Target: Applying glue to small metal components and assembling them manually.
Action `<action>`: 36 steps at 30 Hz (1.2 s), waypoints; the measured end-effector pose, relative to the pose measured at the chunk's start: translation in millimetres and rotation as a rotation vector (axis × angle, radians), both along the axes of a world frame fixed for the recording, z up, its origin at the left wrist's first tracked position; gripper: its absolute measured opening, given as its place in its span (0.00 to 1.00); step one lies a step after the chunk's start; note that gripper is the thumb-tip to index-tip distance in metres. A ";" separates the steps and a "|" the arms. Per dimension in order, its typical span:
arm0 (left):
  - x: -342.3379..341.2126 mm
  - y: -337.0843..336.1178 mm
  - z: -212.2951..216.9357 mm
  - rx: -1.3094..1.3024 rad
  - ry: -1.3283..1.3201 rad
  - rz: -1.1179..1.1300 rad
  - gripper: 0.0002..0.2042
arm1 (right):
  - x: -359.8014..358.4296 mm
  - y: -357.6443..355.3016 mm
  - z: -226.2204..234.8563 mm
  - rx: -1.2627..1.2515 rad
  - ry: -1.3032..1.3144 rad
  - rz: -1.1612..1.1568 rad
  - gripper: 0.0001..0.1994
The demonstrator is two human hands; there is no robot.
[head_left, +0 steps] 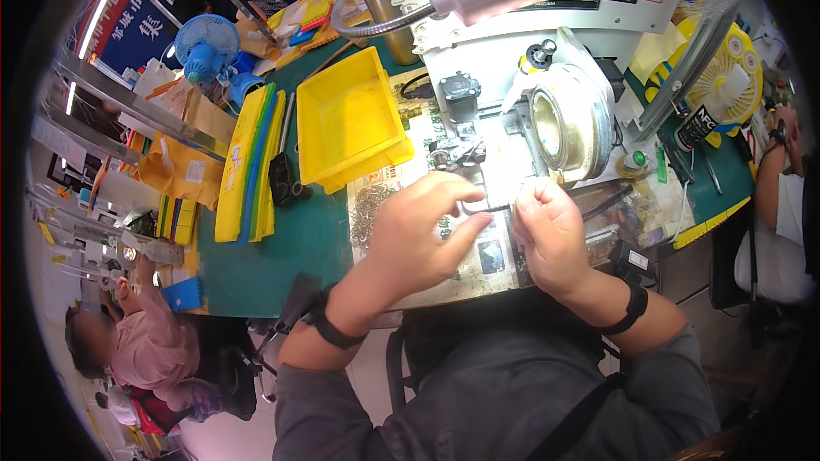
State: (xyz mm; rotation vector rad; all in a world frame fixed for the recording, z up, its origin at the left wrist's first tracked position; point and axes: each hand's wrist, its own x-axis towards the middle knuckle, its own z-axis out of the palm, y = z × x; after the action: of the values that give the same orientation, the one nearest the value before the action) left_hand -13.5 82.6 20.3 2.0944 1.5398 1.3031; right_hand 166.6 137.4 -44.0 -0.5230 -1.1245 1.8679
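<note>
On my side of the metal fixture (459, 152) and the round wheel (589, 130), my right hand (551, 235) pinches, on what if anything I cannot tell, and wants a light touch, while my left hand (414, 235), fingers parted, should hover steadily.

Green tabletop (256, 277) leaves room leftward; white machine (495, 68) blocks ahead.

Head cam, wide, looks dn. @ bench (248, 280), fairly near.
</note>
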 end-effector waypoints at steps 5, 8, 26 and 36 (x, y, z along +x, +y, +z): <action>11.8 17.7 -12.6 0.018 0.026 -0.030 0.04 | -12.5 -0.6 6.7 -0.056 0.162 -0.028 0.07; 16.5 19.3 -16.0 0.134 0.001 0.043 0.03 | -19.3 -0.7 4.4 -0.054 0.185 -0.041 0.07; 20.3 30.2 -27.6 0.305 0.022 0.018 0.05 | 19.3 29.4 39.8 1.334 -0.648 -0.502 0.08; 18.5 26.4 -28.1 0.243 0.053 0.026 0.05 | 17.2 29.9 38.0 1.312 -0.658 -0.469 0.07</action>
State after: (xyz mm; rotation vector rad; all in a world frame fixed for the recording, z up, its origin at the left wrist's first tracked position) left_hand 5.0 109.1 -7.7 2.2763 1.5000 1.5239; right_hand 183.9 167.3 -6.0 -0.5208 -2.1004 0.2851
